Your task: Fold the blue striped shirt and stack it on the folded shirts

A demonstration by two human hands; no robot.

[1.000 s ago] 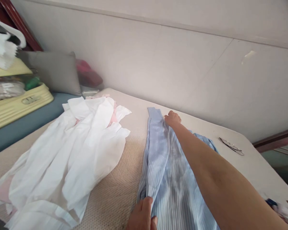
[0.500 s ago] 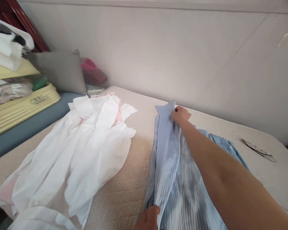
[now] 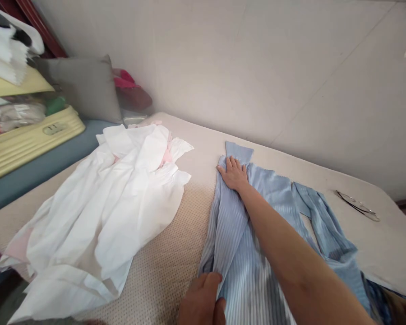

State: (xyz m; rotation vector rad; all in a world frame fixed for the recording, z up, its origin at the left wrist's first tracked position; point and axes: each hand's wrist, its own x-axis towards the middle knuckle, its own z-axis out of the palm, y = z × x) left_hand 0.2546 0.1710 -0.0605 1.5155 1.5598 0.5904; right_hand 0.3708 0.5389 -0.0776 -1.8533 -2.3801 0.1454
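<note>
1. The left hand (image 3: 203, 303) pinched the near edge of the blue striped shirt (image 3: 237, 243), fingers curled shut on the cloth.
2. Beyond those fingers the shirt lay spread on the bed (image 3: 176, 253).
3. The right hand (image 3: 234, 174) lay flat, fingers spread open, pressing the shirt's far end.
4. Left of both hands lay a heap of white clothes (image 3: 115, 212).
5. Far right of the fingers sat glasses (image 3: 357, 205).
</note>
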